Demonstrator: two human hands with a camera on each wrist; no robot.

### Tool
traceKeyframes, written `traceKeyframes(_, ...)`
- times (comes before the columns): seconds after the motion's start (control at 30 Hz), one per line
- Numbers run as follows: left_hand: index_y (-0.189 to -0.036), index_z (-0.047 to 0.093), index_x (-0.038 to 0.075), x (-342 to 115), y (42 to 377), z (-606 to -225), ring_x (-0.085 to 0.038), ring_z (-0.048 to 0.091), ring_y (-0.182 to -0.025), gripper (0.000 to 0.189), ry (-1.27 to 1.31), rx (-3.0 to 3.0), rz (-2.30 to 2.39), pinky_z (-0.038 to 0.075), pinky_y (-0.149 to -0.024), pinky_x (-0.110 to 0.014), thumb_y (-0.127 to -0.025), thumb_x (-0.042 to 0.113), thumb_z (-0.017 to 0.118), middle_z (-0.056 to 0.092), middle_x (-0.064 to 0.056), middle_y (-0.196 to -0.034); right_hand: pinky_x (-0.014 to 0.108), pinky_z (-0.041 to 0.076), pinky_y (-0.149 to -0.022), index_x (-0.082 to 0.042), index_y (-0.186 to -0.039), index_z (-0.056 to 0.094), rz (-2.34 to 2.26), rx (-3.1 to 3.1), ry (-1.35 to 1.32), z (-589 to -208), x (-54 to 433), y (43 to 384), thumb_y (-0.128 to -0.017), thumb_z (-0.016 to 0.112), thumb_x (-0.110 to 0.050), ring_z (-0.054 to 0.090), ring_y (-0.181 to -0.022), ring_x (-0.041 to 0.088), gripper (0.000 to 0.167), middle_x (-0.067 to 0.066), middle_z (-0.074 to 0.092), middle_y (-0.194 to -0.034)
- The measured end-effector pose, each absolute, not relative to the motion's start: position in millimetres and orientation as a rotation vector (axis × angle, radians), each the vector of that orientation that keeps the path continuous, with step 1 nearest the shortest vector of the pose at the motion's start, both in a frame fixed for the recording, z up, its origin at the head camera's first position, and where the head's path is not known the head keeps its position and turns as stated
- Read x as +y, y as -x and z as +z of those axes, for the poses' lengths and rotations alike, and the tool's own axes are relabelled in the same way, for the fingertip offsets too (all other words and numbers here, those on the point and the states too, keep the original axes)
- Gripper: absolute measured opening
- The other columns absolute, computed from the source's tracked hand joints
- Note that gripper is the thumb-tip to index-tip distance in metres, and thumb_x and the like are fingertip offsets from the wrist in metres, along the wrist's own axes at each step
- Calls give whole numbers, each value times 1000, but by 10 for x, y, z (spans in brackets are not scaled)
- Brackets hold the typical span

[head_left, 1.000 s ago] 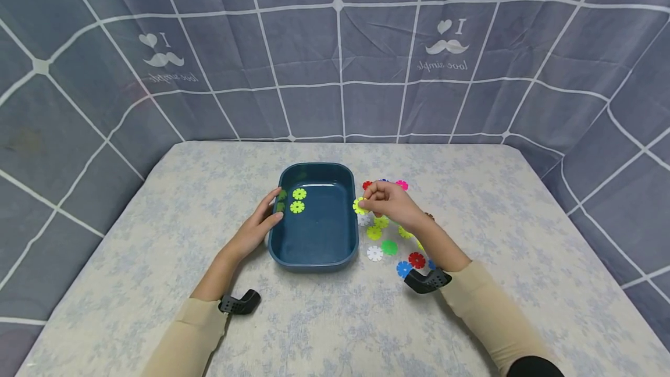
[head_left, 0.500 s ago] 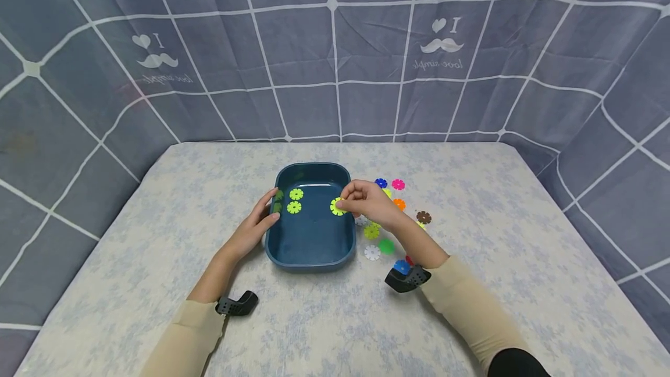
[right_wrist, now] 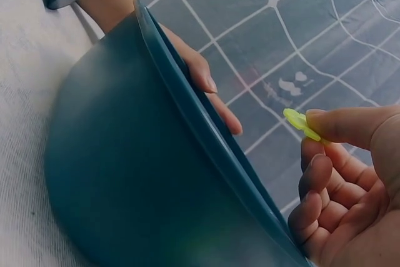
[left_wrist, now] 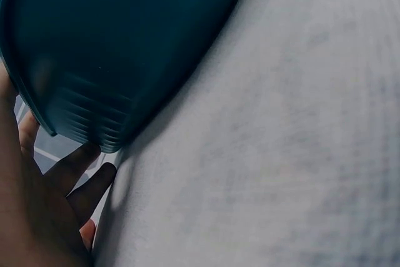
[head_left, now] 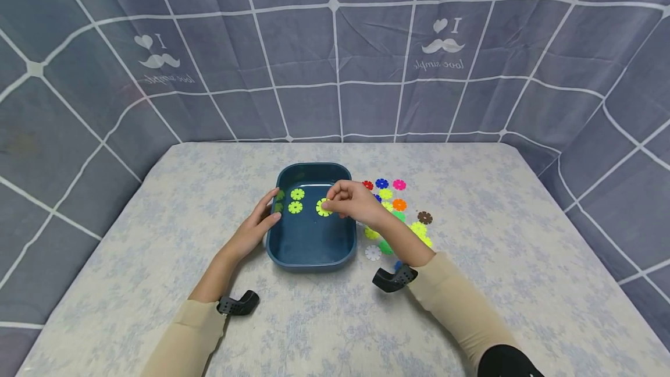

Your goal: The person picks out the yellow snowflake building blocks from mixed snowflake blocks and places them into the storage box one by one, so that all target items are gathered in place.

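A dark blue rectangular plastic tub [head_left: 312, 266] sits on the table. My left hand [head_left: 252, 228] holds its left side, thumb and index finger over the rim; in the left wrist view other fingers [left_wrist: 90, 195] touch the outer wall. Thumb and forefinger of my right hand [head_left: 357, 201] pinch a yellow notched plastic disc [head_left: 321, 208] above the tub's interior. The right wrist view shows this disc [right_wrist: 301, 124] edge-on, higher than the rim. Inside the tub, two like yellow discs, a far one [head_left: 297, 194] and a nearer one [head_left: 295, 207], lie at the left.
Right of the tub several loose notched discs are spread on the patterned cloth, among them a pink disc [head_left: 399, 184], an orange disc [head_left: 399, 205], a brown disc [head_left: 424, 217] and a white disc [head_left: 373, 252]. A grey checked curtain [head_left: 366, 109] hangs behind the table.
The right hand has moved left with the yellow disc, from the tub's right rim to over its interior. The left hand has kept its place on the rim.
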State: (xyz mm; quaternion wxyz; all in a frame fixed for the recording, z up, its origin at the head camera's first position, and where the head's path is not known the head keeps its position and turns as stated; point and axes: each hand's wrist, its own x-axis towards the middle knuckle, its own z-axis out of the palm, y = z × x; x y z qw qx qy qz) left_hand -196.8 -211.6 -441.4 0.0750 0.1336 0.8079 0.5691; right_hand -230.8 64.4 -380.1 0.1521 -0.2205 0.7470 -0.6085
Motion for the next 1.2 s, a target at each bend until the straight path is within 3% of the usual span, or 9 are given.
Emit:
traceKeyframes(0.23,-158,14,26,-2111,1973,-4416,-41,18,-144,59,-380,2425,1704,21,-110,-62,-106,25,43,17,-23,-158,40,48,-67,0,-95,60,-1759,2110,617,-3819,538,2320,-90,69,-7,49,-62,17,12,35,57,-88)
traceKeyframes(0.47,-158,15,25,-2102,1965,-4406,-42,19,-144,60,-381,2424,1715,22,-110,-62,-106,25,44,18,-24,-158,39,48,-66,0,-95,60,-1751,2089,657,-3806,435,2310,-91,68,-7,49,-61,17,12,7,60,-70)
traceKeyframes(0.67,-158,16,25,-2104,1962,-4412,-42,18,-144,59,-385,2424,1710,21,-110,-62,-106,27,43,17,-23,-158,34,48,-65,0,-95,60,-1743,2059,673,-3811,336,2305,-91,68,-7,51,-63,17,12,31,58,-84)
traceKeyframes(0.97,-158,15,25,-2115,1960,-4422,-42,16,-144,59,-396,2420,1705,21,-110,-62,-106,28,43,15,-21,-159,26,49,-56,1,-95,58,-1740,2026,640,-3867,222,2320,-92,68,-9,57,-57,15,14,9,62,-70)
traceKeyframes(1.2,-158,15,25,-2108,1959,-4405,-42,19,-144,59,-392,2431,1697,22,-110,-61,-106,27,43,18,-23,-158,24,52,-55,2,-94,59,-1734,2025,608,-3899,121,2334,-91,69,-7,59,-54,13,13,12,63,-70)
